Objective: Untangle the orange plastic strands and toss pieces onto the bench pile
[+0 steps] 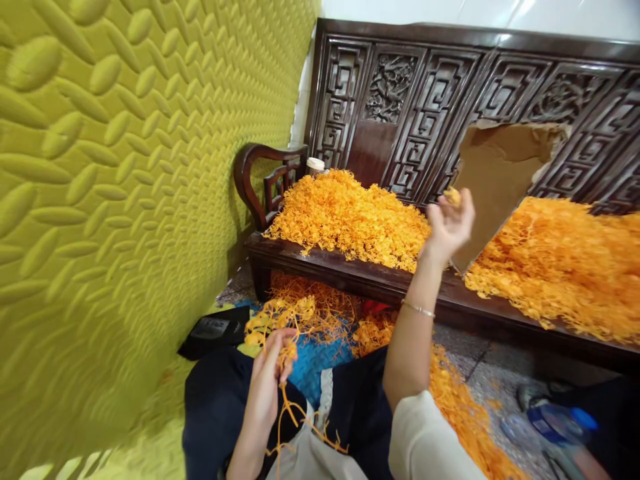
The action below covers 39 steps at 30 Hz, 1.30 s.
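My left hand is closed around a tangle of orange plastic strands, whose thin stems hang down over my lap. Raised over the bench edge, my right hand holds a small orange piece between its fingertips. Behind that hand is an upright cardboard sheet. To its left a large heap of small orange pieces lies on the dark wooden bench. Another orange heap lies on the bench right of the cardboard.
Orange strands and a blue sheet lie on the floor before me. A black pouch rests by the yellow textured wall. At lower right is a plastic bottle. A white-lidded container stands behind the left heap.
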Each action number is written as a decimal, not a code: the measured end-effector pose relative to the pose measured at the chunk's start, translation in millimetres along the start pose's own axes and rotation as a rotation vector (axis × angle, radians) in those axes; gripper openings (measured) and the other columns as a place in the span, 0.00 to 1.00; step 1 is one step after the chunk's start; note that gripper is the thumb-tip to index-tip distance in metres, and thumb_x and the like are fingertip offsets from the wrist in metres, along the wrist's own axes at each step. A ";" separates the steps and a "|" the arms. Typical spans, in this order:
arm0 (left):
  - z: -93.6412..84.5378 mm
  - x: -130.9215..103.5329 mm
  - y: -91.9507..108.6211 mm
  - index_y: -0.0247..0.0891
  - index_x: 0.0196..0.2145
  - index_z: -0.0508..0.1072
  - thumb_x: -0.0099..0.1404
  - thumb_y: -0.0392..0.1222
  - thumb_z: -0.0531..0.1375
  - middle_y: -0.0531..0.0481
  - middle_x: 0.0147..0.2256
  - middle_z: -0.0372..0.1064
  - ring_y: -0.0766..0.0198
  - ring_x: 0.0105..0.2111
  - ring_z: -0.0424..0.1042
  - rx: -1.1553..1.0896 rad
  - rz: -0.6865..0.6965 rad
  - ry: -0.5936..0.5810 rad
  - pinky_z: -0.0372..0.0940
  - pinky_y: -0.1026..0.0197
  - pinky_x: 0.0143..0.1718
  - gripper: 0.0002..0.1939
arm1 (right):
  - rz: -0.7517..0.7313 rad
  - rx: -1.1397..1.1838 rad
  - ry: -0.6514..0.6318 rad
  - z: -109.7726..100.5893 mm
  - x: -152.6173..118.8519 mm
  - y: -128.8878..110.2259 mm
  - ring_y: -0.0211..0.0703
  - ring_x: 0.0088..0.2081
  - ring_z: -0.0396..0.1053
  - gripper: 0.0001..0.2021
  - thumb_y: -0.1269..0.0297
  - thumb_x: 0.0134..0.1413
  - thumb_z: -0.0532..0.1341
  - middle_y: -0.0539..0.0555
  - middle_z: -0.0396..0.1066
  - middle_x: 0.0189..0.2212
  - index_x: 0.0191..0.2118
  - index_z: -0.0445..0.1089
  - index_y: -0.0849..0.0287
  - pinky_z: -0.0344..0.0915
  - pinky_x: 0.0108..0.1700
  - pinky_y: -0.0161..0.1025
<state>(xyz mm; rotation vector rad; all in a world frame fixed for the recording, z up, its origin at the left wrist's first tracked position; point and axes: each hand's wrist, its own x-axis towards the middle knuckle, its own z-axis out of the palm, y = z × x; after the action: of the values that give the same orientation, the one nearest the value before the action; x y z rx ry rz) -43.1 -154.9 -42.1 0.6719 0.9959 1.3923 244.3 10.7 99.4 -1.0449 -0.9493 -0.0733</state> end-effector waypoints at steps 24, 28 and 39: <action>22.2 4.0 -16.2 0.36 0.33 0.75 0.51 0.56 0.65 0.55 0.24 0.67 0.78 0.13 0.51 -0.003 0.023 0.063 0.45 0.71 0.13 0.20 | 0.486 0.168 -0.856 -39.3 -246.6 -55.1 0.44 0.34 0.70 0.06 0.61 0.48 0.65 0.53 0.74 0.29 0.26 0.76 0.57 0.64 0.38 0.37; 15.7 5.4 -11.8 0.35 0.26 0.75 0.50 0.58 0.65 0.52 0.22 0.67 0.70 0.21 0.63 0.100 0.051 0.088 0.55 0.70 0.20 0.20 | 0.448 0.049 -0.859 -53.1 -239.6 -51.6 0.40 0.28 0.69 0.07 0.63 0.53 0.60 0.51 0.72 0.24 0.27 0.73 0.57 0.62 0.33 0.35; 21.2 -16.3 -13.4 0.32 0.28 0.76 0.54 0.62 0.60 0.58 0.13 0.54 0.75 0.13 0.45 0.226 -0.022 -0.199 0.39 0.67 0.17 0.26 | 0.457 -0.019 -0.539 -76.3 -224.3 -48.3 0.35 0.21 0.56 0.08 0.66 0.49 0.58 0.47 0.61 0.18 0.22 0.66 0.60 0.54 0.24 0.32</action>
<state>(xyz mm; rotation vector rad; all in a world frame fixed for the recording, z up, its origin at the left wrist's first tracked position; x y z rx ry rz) -16.7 -168.8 -41.2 0.9458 1.0062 1.1780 131.2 -155.6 -34.9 -1.3065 -1.1633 0.6051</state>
